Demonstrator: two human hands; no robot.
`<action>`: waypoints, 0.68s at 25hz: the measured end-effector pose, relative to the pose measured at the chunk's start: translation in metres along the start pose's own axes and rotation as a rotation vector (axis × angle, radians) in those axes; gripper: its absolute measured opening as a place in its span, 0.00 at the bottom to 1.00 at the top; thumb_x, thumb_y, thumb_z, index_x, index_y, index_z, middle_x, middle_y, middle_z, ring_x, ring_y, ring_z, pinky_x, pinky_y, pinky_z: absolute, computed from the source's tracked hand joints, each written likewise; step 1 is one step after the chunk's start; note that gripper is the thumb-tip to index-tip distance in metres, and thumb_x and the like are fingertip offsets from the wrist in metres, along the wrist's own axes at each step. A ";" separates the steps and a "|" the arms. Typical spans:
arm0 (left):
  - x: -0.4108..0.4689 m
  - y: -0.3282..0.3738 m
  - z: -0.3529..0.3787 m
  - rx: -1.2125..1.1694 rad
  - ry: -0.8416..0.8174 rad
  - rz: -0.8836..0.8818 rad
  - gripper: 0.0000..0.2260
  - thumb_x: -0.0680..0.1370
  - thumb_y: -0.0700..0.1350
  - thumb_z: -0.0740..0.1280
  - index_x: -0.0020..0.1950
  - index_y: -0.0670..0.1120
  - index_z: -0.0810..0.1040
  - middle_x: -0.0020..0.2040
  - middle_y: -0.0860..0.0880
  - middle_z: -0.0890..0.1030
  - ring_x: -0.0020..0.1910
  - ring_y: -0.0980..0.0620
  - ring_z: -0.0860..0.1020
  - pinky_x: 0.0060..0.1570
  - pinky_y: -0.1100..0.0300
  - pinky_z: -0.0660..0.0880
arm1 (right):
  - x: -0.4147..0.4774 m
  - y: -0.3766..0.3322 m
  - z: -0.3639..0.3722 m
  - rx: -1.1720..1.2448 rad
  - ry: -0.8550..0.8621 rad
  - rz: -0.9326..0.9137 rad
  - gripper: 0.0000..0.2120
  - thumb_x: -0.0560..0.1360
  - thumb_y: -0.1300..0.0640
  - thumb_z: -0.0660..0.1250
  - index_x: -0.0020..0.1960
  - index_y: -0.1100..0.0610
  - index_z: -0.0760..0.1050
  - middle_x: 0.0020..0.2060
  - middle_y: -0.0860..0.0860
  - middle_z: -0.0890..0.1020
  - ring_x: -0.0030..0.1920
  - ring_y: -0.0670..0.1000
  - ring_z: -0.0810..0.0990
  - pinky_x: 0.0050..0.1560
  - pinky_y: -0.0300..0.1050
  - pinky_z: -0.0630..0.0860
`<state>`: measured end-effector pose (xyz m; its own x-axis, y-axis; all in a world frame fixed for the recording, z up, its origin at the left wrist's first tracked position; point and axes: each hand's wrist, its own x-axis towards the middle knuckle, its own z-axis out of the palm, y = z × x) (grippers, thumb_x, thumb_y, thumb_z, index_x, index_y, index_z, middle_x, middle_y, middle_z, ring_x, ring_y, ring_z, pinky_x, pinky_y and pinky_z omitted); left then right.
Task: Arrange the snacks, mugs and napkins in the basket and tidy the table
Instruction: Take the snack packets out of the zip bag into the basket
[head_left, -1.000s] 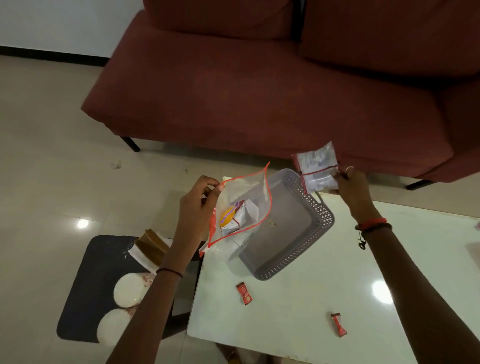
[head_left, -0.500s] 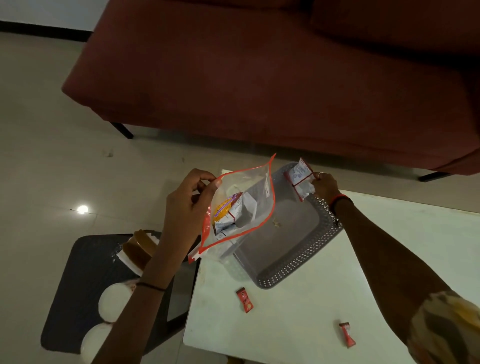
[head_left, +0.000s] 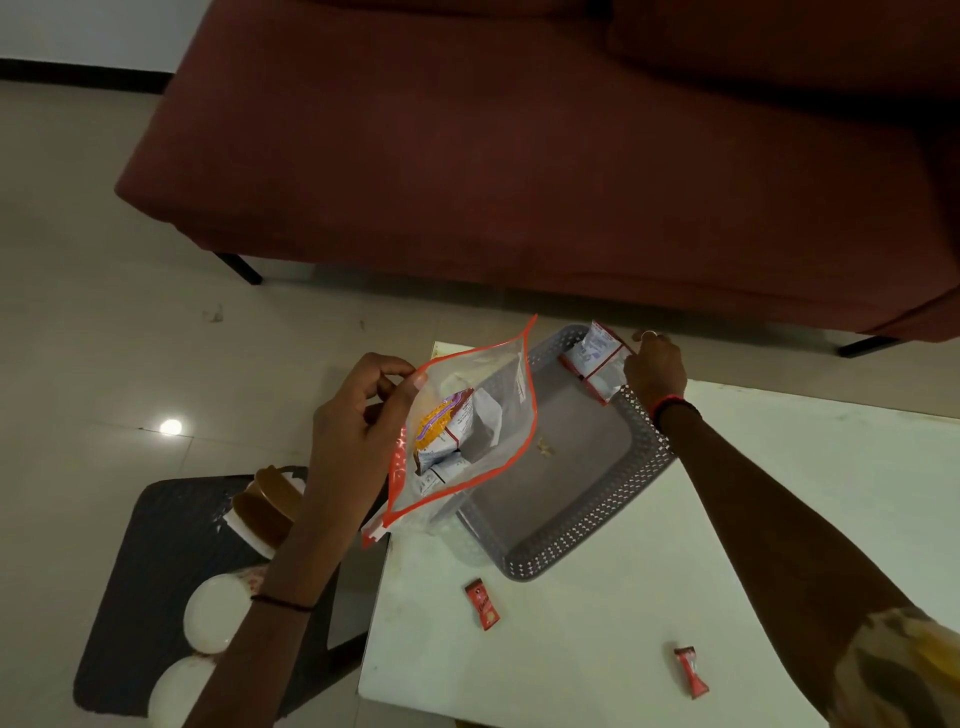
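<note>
My left hand (head_left: 358, 436) holds up a clear zip bag with an orange rim (head_left: 467, 431), its mouth open; several snack packets lie inside it. The bag hangs over the near left part of a grey perforated basket (head_left: 582, 551) on the white table (head_left: 597, 649). My right hand (head_left: 654, 371) grips white snack packets with red edges (head_left: 595, 361) at the basket's far right corner, low inside the rim. Two small red candy wrappers lie on the table, one (head_left: 482, 605) in front of the basket, the other (head_left: 691, 671) nearer me.
A dark stool (head_left: 171, 525) to the table's left carries two white mugs (head_left: 215, 613), a brown item and napkins. A dark red sofa (head_left: 519, 156) fills the far side, over tiled floor.
My right hand has come down from above the basket with the white packets and now holds them inside the basket's far right corner. My left hand keeps the bag held up.
</note>
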<state>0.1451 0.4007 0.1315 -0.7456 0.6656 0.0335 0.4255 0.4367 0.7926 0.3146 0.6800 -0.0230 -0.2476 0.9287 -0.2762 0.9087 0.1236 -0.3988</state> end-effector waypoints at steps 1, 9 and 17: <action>-0.003 0.002 0.001 0.002 0.003 0.003 0.08 0.76 0.43 0.65 0.52 0.41 0.76 0.43 0.55 0.76 0.37 0.64 0.74 0.36 0.85 0.68 | -0.002 0.000 -0.008 0.026 0.014 -0.010 0.19 0.75 0.67 0.61 0.66 0.63 0.72 0.63 0.62 0.76 0.65 0.62 0.73 0.63 0.53 0.73; -0.036 0.020 0.005 0.027 0.047 0.075 0.05 0.75 0.40 0.66 0.49 0.40 0.76 0.38 0.56 0.75 0.31 0.65 0.73 0.33 0.86 0.65 | -0.116 -0.080 -0.143 0.573 -0.197 -0.459 0.05 0.72 0.54 0.72 0.38 0.51 0.79 0.33 0.45 0.82 0.34 0.39 0.79 0.36 0.29 0.74; -0.075 0.055 0.016 0.054 -0.042 0.168 0.08 0.77 0.45 0.64 0.51 0.42 0.77 0.42 0.52 0.80 0.36 0.61 0.75 0.38 0.80 0.70 | -0.214 -0.114 -0.091 -0.435 -0.765 -0.936 0.14 0.80 0.64 0.58 0.64 0.64 0.74 0.58 0.58 0.80 0.50 0.53 0.78 0.54 0.36 0.70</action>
<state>0.2329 0.3846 0.1628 -0.6403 0.7559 0.1362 0.5701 0.3489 0.7438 0.2944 0.4991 0.1610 -0.8456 0.0080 -0.5338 0.2830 0.8545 -0.4356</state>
